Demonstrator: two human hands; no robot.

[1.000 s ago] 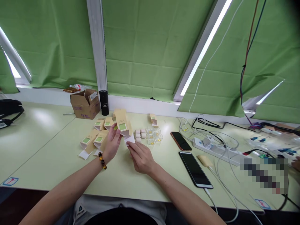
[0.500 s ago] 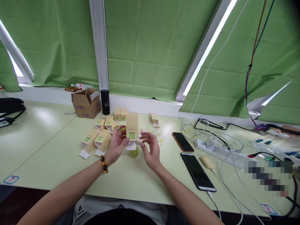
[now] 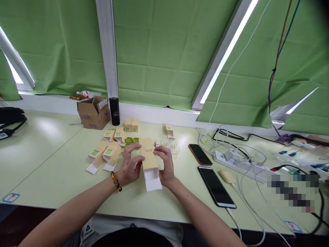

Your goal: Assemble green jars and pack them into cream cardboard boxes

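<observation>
Between my two hands is a kraft cardboard box (image 3: 149, 154), tilted, its open end and white flap facing me. My left hand (image 3: 130, 168) pinches its left side with thumb and fingers. On the opposite side, the fingers of my right hand (image 3: 166, 164) press against the cardboard. Whether anything is inside the box cannot be seen. Behind my left hand are small green containers (image 3: 132, 140), partly covered. More kraft boxes with green windows lie open to the left, such as a near box (image 3: 112, 153). Clear cups (image 3: 172, 145) sit just beyond my right hand.
At the back left stand an open brown carton (image 3: 93, 115) and a black tumbler (image 3: 114, 111). Two closed small boxes (image 3: 131, 125) are near the wall. On the right lie two phones, one a white-edged phone (image 3: 217, 188), a power strip (image 3: 239, 166) and tangled cables.
The box in my hands has come down and turned; its open end and flap now face me, and its green window no longer shows. The green jar beneath it is out of sight.
</observation>
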